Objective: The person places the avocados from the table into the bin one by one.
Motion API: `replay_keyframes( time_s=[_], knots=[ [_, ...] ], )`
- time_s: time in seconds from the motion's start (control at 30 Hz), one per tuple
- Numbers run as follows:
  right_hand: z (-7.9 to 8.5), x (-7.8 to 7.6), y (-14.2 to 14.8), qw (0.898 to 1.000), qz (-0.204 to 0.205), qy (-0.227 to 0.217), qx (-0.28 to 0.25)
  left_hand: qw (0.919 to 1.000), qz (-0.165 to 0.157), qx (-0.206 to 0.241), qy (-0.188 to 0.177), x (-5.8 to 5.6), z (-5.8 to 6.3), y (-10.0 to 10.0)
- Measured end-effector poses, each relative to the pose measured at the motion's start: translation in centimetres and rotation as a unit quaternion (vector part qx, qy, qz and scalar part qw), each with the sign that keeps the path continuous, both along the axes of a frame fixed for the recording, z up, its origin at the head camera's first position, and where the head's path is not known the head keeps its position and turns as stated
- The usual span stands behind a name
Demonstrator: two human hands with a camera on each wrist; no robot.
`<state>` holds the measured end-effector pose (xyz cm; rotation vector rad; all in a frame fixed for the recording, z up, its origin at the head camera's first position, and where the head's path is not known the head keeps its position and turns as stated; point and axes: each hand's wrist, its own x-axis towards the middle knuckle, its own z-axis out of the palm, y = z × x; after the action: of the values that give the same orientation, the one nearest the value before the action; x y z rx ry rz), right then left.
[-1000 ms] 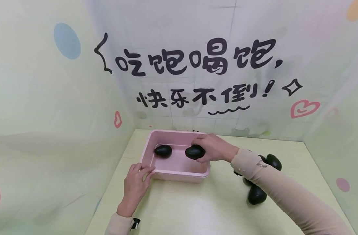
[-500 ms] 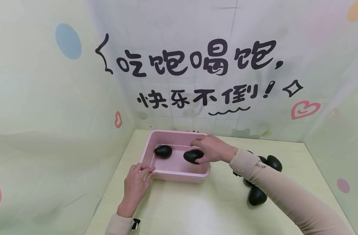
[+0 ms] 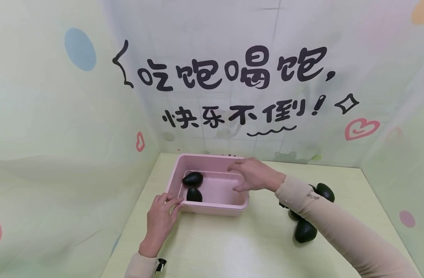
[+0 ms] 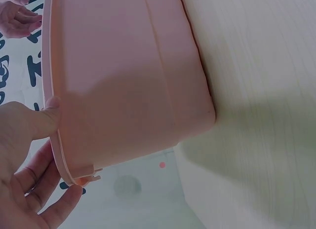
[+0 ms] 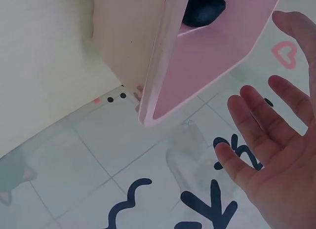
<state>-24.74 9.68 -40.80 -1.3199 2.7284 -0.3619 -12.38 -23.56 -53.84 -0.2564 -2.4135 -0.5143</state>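
Note:
A pink plastic bin (image 3: 215, 206) stands on the table with two dark avocados inside: one avocado (image 3: 192, 179) at the back left, the other avocado (image 3: 194, 195) just in front of it, partly hidden by the front rim. My left hand (image 3: 160, 216) pinches the bin's front left corner; the left wrist view has the thumb (image 4: 47, 121) against the outer side of the rim. Over the bin's right end hovers my right hand (image 3: 255, 175), its fingers spread and holding nothing. In the right wrist view, an avocado (image 5: 203, 11) shows inside the bin, away from the fingers.
Several more avocados lie on the table (image 3: 253, 247) to the right, partly hidden by the right sleeve (image 3: 337, 220); the nearest avocado (image 3: 305, 231) is in full view. A printed cloth backdrop (image 3: 205, 34) stands behind and beside the table.
My right hand has let go of its avocado, which is now at the bin's front left, beside the other one. The left hand has stayed on the rim.

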Motion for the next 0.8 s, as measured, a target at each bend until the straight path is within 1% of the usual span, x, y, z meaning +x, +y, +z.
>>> replay_keyframes(
  time_s=[0.3, 0.53, 0.67, 0.8],
  knots=[
    [0.1, 0.2, 1.4, 0.999, -0.025, -0.004, -0.028, 1.0000, 0.000, 0.003, 0.005, 0.1, 0.0, 0.0],
    [0.0, -0.1, 2.5, 0.997, -0.058, -0.016, -0.040, 1.0000, -0.001, 0.003, 0.005, 0.0, 0.0, 0.0],
    [0.2, -0.3, 3.2, 0.997, -0.065, -0.011, -0.048, 1.0000, 0.001, 0.002, 0.004, 0.0, 0.0, 0.0],
    [0.4, -0.6, 4.0, 0.995, -0.070, -0.004, -0.071, 1.0000, 0.001, 0.002, 0.003, 0.0, -0.1, 0.0]
  ],
)
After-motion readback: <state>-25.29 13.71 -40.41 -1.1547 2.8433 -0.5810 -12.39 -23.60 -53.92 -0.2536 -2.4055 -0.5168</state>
